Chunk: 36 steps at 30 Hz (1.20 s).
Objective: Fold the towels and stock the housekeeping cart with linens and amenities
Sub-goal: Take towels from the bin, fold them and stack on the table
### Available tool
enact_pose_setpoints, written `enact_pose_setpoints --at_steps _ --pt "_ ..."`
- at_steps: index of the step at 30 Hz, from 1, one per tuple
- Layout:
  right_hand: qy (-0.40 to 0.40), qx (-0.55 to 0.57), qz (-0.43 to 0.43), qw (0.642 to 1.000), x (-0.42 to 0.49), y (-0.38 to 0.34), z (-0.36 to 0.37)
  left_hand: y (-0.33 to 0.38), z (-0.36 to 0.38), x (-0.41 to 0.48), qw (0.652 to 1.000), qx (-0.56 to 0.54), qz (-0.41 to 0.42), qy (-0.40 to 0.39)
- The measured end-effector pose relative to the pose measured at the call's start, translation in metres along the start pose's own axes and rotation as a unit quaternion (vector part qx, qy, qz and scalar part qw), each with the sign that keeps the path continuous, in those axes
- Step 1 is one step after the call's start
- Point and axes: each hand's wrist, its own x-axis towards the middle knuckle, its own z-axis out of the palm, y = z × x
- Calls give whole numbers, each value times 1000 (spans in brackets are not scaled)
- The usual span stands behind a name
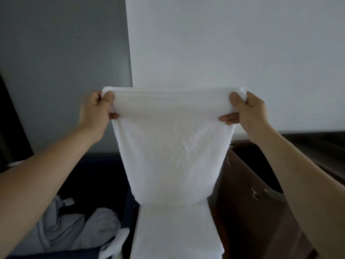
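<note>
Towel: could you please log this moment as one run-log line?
step: folding | left hand: grips towel corner | right hand: grips opposite corner | towel: held up, hanging

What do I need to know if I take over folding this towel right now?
Left hand pinches the top left corner of the white towel; right hand pinches the top right corner.
The towel hangs stretched between them, its bottom reaching a white surface below.
Crumpled linens lie in the dark bin, lower left.
Done: towel spread.
Left: fold it, stock the cart.

No legible text, labels or signs anywhere.
</note>
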Motion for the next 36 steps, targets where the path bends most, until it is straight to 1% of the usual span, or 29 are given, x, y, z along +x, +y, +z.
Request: enact_pose_setpoints --at_steps 4,8,11,13,16,18,21,24,27,31,33,36 --pt "-30 -45 115 992 -48 11 -1 -13 -20 -50 995 50 -82 -33" --pt "-66 -68 193 977 -73 20 -16 -24 -22 -75 985 85 -132 -72" --pt "-92 -78 229 966 -71 30 -23 -33 -12 -73 979 96 -154 -95" --pt "-87 -81 240 963 -57 41 -22 -41 1 -61 977 97 -164 -101" --pt "-69 -42 248 965 -20 63 -11 -62 24 -29 976 108 -162 -96" --pt "-55 -19 236 970 12 76 0 -75 42 1 978 115 -154 -85" --pt "-34 -6 190 981 65 75 15 -80 66 54 985 98 -129 -54" --pt "-23 -12 107 994 114 51 23 -61 83 106 994 76 -74 -1" --pt "5 1 20 1000 147 19 25 -31 90 142 998 50 -21 28" --pt "29 13 -48 998 162 -9 19 8 90 153 998 14 39 41" --pt "29 21 -61 997 157 -16 14 17 87 149 998 -7 50 41" --pt "21 26 -68 997 136 -19 9 19 74 130 998 -2 50 42"
